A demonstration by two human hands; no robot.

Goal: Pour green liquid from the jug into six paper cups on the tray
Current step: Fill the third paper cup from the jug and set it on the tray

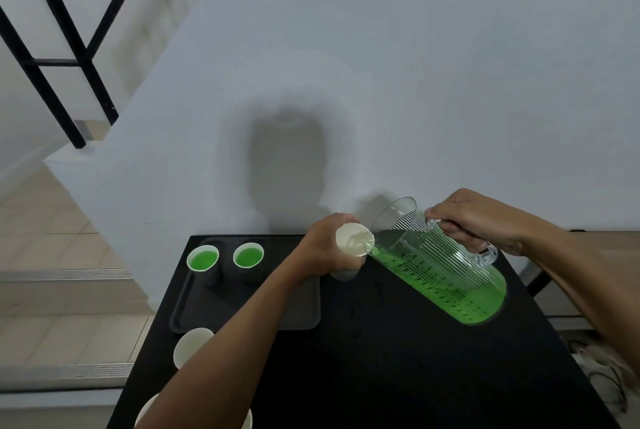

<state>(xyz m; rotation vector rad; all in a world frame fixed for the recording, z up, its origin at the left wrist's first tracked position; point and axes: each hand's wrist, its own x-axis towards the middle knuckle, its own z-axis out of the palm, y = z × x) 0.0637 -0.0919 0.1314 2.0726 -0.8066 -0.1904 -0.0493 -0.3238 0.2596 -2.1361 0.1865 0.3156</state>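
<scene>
Two filled paper cups stand side by side at the far edge of the dark tray (301, 310), the left filled cup (203, 260) and the right filled cup (248, 256), both showing bright green liquid. The tray lies on the left part of the black desk (381, 376).

The left hand (322, 248) is wrapped round a white paper cup (353, 239), holding it up just right of the tray and tipped toward the jug. Its inside looks white; I cannot tell whether any liquid has reached it.

The right hand (478, 217) clasps the handle of the clear ribbed measuring jug (443, 265), which is tilted steeply to the left, with its spout at the held cup's rim. The green liquid (467, 300) lies along the jug's lower side up to the spout.

An empty cup (192, 347) sits at the tray's near left corner; whether it is on the tray is unclear. Another white cup rim (147, 411) shows at the bottom edge, partly hidden by the left forearm.
</scene>
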